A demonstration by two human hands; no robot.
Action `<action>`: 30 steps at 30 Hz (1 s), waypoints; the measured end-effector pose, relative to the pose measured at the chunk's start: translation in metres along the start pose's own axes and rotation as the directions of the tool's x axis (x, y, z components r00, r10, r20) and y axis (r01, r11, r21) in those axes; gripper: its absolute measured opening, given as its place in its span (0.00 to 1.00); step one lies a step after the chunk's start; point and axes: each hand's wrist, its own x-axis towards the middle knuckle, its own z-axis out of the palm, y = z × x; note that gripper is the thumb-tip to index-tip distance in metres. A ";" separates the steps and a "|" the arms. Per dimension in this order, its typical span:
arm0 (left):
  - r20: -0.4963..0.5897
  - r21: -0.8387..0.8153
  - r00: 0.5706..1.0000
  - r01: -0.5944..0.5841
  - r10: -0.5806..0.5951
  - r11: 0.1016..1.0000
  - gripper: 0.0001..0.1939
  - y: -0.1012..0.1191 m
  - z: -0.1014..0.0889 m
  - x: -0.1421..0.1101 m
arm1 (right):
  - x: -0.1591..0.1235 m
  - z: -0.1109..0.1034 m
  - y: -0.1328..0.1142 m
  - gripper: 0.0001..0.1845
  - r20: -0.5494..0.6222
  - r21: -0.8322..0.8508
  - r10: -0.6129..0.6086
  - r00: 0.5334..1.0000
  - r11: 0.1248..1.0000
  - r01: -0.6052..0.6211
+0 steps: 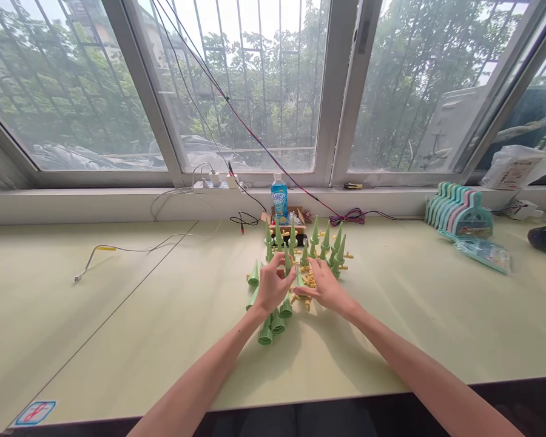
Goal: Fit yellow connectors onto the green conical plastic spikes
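While both forearms reach across the pale surface [437, 328] in the head view, the left hand [273, 284] curls with thumb and fingers close about a green plastic spike [287, 258], though I cannot tell whether it grips it. The right hand [327, 286] is spread, thumb apart from fingers, beside a green cone [299, 278] and a heap of yellow fittings [308, 280]. Upright spikes [315, 229] crowd behind both hands, and others lie tipped [265, 335] near the left wrist, hemming in the space. Behind them stand a blue-liquid bottle [279, 200] and a cardboard box [293, 230]. A coiled cable [353, 215] lies farther right, before pastel hook-topped plastic pieces [459, 209] and a clear packet [485, 253]; a grey cord [134, 249] trails well left.
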 end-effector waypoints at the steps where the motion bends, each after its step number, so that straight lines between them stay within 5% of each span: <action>1: 0.000 0.001 1.000 0.000 0.000 1.000 0.11 0.000 0.000 0.000 | 0.000 0.001 0.001 0.45 0.013 0.014 0.004 1.000 1.000 -0.004; 14: 0.026 -0.009 0.999 0.033 -0.033 0.999 0.10 -0.003 -0.001 0.001 | 0.008 -0.001 0.003 0.42 -0.070 0.031 -0.170 0.983 0.985 0.172; 20: 0.011 -0.007 0.999 0.043 -0.043 0.999 0.09 -0.006 -0.002 0.001 | 0.015 0.001 0.008 0.23 -0.186 0.064 -0.463 0.866 0.874 0.481; 30: 0.238 0.031 0.971 0.016 -0.023 0.999 0.14 -0.013 0.000 -0.001 | 0.014 0.004 0.025 0.19 -0.326 0.127 -0.536 0.779 0.792 0.597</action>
